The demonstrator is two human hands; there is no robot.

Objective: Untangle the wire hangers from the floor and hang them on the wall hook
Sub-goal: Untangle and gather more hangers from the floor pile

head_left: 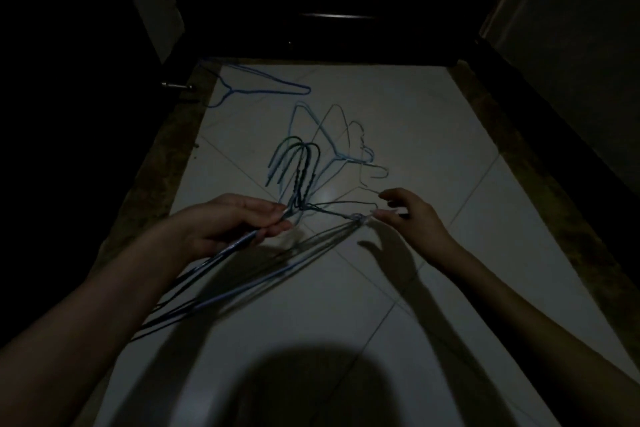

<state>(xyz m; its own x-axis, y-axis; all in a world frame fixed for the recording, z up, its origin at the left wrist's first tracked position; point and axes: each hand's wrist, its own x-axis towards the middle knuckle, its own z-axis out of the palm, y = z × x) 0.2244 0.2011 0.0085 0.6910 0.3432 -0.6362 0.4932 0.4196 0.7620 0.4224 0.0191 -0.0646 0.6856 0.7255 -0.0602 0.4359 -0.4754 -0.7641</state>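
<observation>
The scene is dim. My left hand (230,224) grips a bundle of blue and dark wire hangers (298,180) by their shoulders, hooks pointing away from me above the white tiled floor. My right hand (412,218) pinches the corner of one hanger in the bundle (360,217) between thumb and fingertips, the other fingers spread. A loose tangle of pale blue and grey hangers (341,142) lies on the floor beyond. One blue hanger (263,87) lies apart at the far left. No wall hook is visible.
White floor tiles (398,107) run between dark speckled borders (166,163). A dark door or furniture base (332,31) closes the far end. A metal door stop (176,86) sticks out at the left. My shadow covers the near floor.
</observation>
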